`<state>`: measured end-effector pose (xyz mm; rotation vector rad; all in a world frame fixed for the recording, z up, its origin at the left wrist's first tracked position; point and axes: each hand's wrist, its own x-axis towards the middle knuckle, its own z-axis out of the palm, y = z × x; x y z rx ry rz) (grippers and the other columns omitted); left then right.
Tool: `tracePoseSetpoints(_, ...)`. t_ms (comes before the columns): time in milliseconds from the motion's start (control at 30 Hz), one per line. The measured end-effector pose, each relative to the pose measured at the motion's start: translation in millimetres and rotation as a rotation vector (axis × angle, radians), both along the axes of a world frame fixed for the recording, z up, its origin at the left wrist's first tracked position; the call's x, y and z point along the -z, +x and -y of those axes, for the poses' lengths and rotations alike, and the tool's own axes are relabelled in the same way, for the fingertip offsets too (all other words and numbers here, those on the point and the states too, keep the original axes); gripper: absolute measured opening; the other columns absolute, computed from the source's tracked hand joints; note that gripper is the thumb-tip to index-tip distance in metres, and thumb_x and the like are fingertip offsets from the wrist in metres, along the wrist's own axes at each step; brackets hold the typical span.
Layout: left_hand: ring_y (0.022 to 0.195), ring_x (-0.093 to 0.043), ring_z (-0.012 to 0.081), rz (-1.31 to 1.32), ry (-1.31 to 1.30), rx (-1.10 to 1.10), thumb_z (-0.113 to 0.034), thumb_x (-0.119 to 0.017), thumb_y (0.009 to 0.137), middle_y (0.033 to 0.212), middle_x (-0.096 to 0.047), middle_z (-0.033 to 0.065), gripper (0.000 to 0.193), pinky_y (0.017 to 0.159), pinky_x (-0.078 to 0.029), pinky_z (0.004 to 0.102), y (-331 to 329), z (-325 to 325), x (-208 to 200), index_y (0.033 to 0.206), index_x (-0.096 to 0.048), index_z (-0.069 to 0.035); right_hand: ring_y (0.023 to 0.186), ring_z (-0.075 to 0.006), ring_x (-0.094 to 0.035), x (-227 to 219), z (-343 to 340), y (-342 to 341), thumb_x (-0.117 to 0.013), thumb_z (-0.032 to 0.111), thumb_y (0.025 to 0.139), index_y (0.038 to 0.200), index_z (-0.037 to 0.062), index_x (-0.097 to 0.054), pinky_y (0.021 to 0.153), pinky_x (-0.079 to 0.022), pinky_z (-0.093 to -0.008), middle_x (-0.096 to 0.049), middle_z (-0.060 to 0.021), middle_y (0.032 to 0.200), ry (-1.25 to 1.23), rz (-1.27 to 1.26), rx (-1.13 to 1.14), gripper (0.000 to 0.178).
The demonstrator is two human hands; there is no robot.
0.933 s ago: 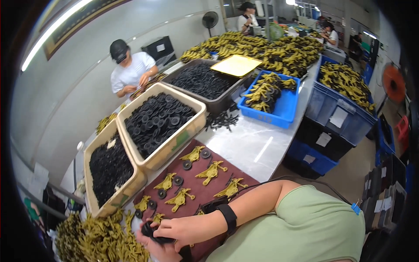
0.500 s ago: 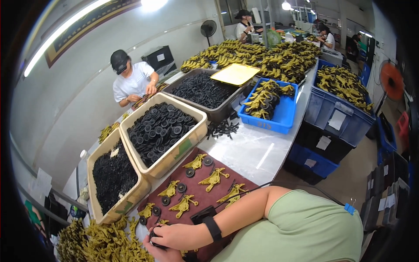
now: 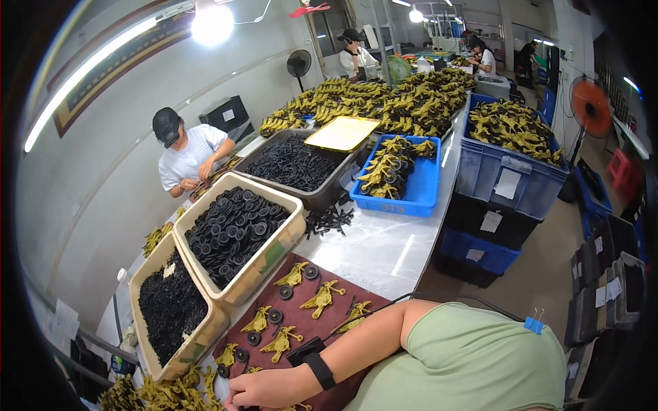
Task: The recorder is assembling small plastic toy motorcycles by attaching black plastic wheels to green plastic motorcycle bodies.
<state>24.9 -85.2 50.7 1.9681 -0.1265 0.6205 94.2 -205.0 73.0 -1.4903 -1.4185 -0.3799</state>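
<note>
My right hand (image 3: 264, 390), with a black band on its wrist, rests curled at the near edge of a dark red mat (image 3: 322, 325). The picture's lower edge cuts off its fingers, so what they hold is hidden. Several yellow plastic figures (image 3: 321, 298) and small black wheels (image 3: 275, 316) lie spread over the mat beside my forearm. A heap of more yellow figures (image 3: 164, 394) lies just left of the hand. My left hand is out of the picture.
Two beige boxes hold black wheels (image 3: 233, 229) and smaller black parts (image 3: 168, 308). Farther along the table are a grey bin (image 3: 295, 164), a blue tray (image 3: 404, 178) and piles of yellow figures (image 3: 384, 103). Blue crates (image 3: 510, 161) stand right. A person (image 3: 185, 154) works opposite.
Both my hands were together at the mat's near edge on a black part. Now only the right hand shows, lower in the picture, and the left has dropped out of view.
</note>
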Motion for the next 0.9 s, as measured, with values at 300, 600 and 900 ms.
tracePoseSetpoints(300, 0.082, -0.050, 0.0225, -0.393, -1.808, 0.342, -0.016, -0.050, 0.090, 0.103, -0.053, 0.0106, 0.021, 0.052, -0.044, 0.0250, 15, -52, 28, 0.109, -0.052, -0.008, 0.075, -0.0228, -0.066, 1, 47, 77, -0.064, 0.005, 0.080, 0.102, 0.0003, -0.063, 0.066, -0.053, -0.0323, -0.067, -0.0145, 0.091, -0.207, -0.605, 0.356, 0.023)
tracePoseSetpoints(600, 0.085, -0.051, 0.0245, -0.321, -1.635, 0.141, -0.022, -0.047, 0.091, 0.104, -0.053, 0.0131, 0.025, 0.049, -0.043, 0.0248, -4, -46, 27, 0.112, -0.048, -0.008, 0.079, -0.0273, -0.065, 42, 45, 102, -0.066, 0.007, 0.078, 0.092, 0.0004, -0.066, 0.069, -0.050, -0.0351, -0.066, -0.0144, 0.083, -0.622, -0.513, 0.336, 0.015)
tracePoseSetpoints(900, 0.080, -0.059, 0.0268, -0.396, -1.419, 0.084, -0.015, -0.040, 0.092, 0.100, -0.057, 0.0140, 0.026, 0.051, -0.044, 0.0298, -8, -36, 25, 0.115, -0.046, -0.005, 0.082, -0.0306, -0.064, 70, 11, 92, -0.064, 0.011, 0.078, 0.088, 0.0031, -0.064, 0.071, -0.049, -0.0394, -0.066, -0.0134, 0.084, -0.807, -0.304, 0.346, 0.013)
